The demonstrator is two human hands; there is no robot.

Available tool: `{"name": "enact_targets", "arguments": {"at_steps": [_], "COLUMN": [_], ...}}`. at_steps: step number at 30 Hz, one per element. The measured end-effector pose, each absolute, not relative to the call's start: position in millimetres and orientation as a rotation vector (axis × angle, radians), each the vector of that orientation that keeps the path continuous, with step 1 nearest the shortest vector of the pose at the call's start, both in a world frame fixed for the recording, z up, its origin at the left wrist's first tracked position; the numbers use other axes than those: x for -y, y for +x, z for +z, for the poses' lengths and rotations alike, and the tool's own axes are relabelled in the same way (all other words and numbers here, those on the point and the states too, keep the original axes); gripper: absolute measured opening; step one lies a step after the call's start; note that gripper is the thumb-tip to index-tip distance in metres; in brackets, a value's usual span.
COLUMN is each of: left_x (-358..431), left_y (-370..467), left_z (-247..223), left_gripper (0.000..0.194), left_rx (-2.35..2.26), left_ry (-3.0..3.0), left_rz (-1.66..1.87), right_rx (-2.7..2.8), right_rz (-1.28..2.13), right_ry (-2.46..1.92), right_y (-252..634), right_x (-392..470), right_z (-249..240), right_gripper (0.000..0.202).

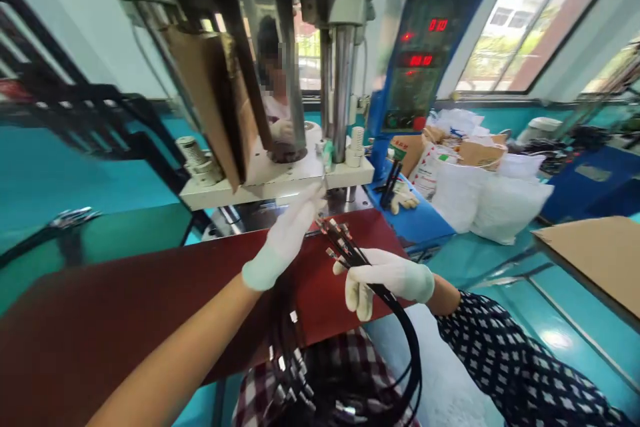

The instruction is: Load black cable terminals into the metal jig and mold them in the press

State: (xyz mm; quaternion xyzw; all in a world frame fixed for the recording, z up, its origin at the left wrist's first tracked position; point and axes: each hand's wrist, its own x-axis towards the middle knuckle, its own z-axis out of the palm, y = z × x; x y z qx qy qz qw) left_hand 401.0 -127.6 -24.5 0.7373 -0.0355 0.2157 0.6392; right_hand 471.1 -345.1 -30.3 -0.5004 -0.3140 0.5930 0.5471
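Wearing a white knit glove, my left hand (289, 233) reaches up toward the press's lower plate, its fingers stretched out and somewhat blurred. Nothing shows in it. Just beyond its fingertips stands a small pale green piece (327, 155) on the plate. My right hand (383, 277), also gloved, is closed around a bundle of black cables (407, 333). Their metal connector ends (340, 237) fan out past the fingers toward my left hand, over the dark red tabletop (200, 300). More black cables with silvery connectors (295, 373) lie across my checkered lap, partly in shadow.
Ahead stands a press with a white lower plate (270, 177), steel column (344, 93) and a cardboard sheet (210, 100). A reflected person shows in its shiny panel. Right are a blue control box (425, 47), white sacks (460, 193) and a cardboard-topped table (595, 257). Cables (55, 227) lie left.
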Motion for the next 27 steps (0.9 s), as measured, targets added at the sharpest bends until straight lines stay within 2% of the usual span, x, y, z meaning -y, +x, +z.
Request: {"name": "enact_targets", "arguments": {"at_steps": [5,9,12,15,18,21,24,27], "left_x": [120.3,131.7,130.7,116.7,102.8,101.8,111.8,125.9], "left_y": [417.7,413.3,415.0,422.5,434.4,446.9,455.5,459.7], "left_z": [-59.5,-80.6,-86.7,-89.5,-91.1,-92.8,-94.5,-96.9], "left_gripper": [0.065,0.059,0.064,0.063,0.039,0.029,0.023,0.024], "left_rx": [0.151,0.122,0.157,0.146,0.015,-0.063,-0.020,0.037], "left_ry": [1.500,1.434,1.525,1.702,2.266,3.053,3.193,3.144], "left_rz": [0.136,0.075,-0.008,0.090,0.236,0.105,-0.008,0.012], "right_rx": [0.527,0.502,0.509,0.490,0.646,0.821,1.041,1.326], "right_rz": [1.435,1.383,1.423,1.357,1.171,0.800,0.438,0.348], "right_ry": [-1.174,-1.309,-1.416,-1.537,-1.727,-2.033,-2.346,-2.427], "right_y": [466.9,473.9,477.8,479.0,476.7,471.0,462.8,454.9], "right_x": [299.1,283.8,284.3,293.0,303.6,311.3,315.7,317.4], "right_z": [-63.6,-84.5,-92.4,-91.1,-84.4,-82.4,-88.9,-94.1], "right_gripper": [0.048,0.041,0.035,0.027,0.018,0.012,0.019,0.023]}}
